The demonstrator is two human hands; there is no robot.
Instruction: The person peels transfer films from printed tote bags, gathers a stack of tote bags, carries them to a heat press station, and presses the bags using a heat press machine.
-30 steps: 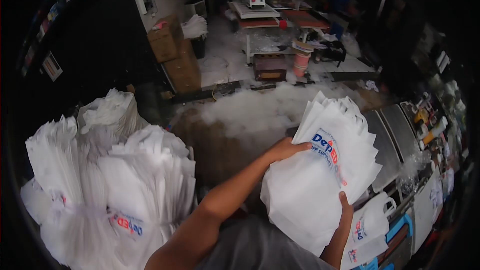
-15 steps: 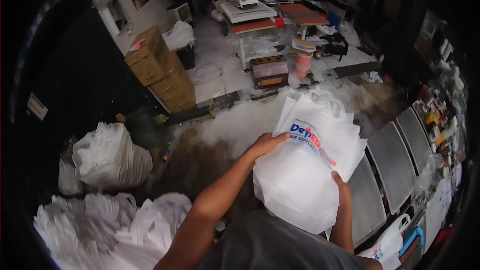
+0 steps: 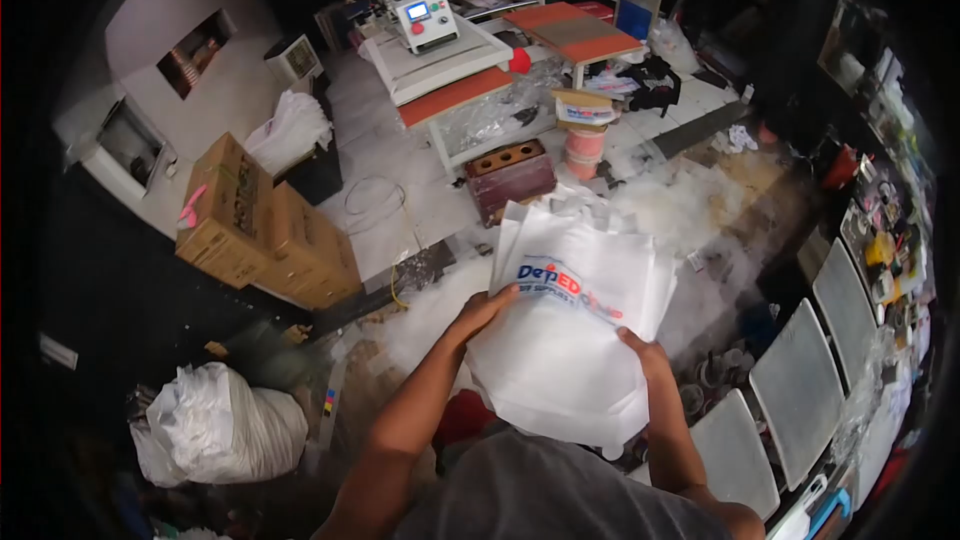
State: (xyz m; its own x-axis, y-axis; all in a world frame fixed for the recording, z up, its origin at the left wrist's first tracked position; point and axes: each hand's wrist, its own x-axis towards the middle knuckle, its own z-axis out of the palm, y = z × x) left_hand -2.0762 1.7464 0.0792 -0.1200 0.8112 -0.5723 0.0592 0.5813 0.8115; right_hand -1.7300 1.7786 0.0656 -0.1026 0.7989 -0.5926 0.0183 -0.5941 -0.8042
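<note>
A thick stack of white printed bags (image 3: pixel 560 360) is held in front of my body, with blue and red lettering on the top one. My left hand (image 3: pixel 482 314) grips the stack's left edge, thumb on top and the fingers hidden beneath. On the right edge, my right hand (image 3: pixel 642 348) holds it in the same way, its thumb over the white material. The far ends of the bags fan out unevenly, away from me.
A full white sack (image 3: pixel 225 425) stands on the floor at lower left, below stacked cardboard boxes (image 3: pixel 228 210). Ahead are a heat press (image 3: pixel 430 50) and a brick-like box (image 3: pixel 510 180). Grey panels (image 3: pixel 797 390) line the right side, beside a cluttered shelf (image 3: pixel 885 260).
The view has turned left, toward the press and boxes. The bag stack has come round in front of my body, still in both hands. The piles of white bags at left have left the view.
</note>
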